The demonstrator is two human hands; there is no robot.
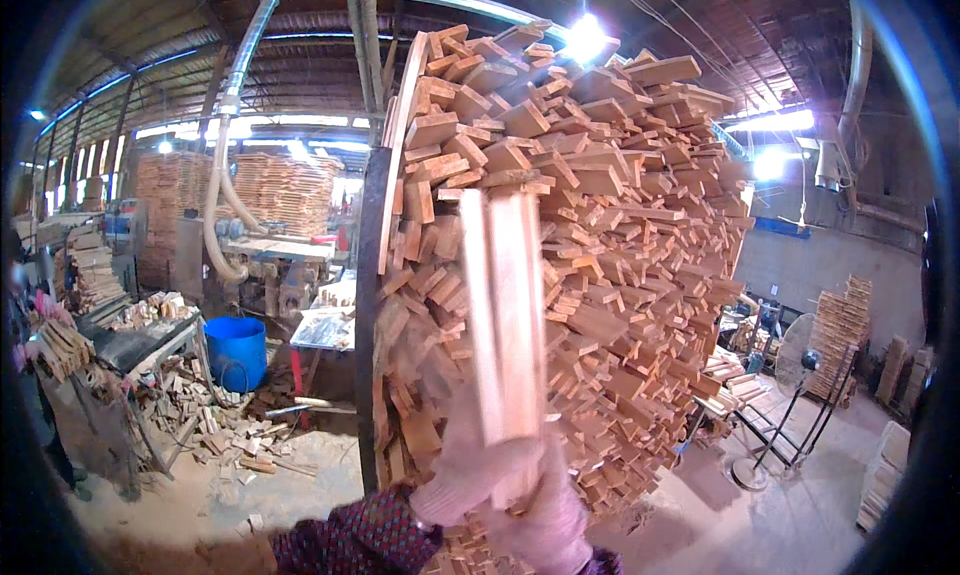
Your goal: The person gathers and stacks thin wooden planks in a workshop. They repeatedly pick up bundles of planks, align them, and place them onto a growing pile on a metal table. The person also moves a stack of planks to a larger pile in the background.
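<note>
Both my hands are closed around the lower end of a small bunch of wooden boards (pixel 517 315), held upright in front of me. My left hand (pixel 465 483) wraps it from the left, its forearm in a dark patterned sleeve. Lower and to the right, my right hand (pixel 552 520) grips the same bunch near its bottom end. Motion blurs the boards and fingers, so I cannot tell exactly how many pieces there are. Right behind the boards rises a tall, rough pile of short wooden pieces (pixel 620 275), their ends sticking out unevenly.
A dark upright post (pixel 370 375) borders the pile's left side. To the left are a blue barrel (pixel 236 353), wood scraps (pixel 220 435) on the floor and a cluttered workbench (pixel 150 335). A wheeled metal frame (pixel 790 425) and a round fan (pixel 797 350) stand at right.
</note>
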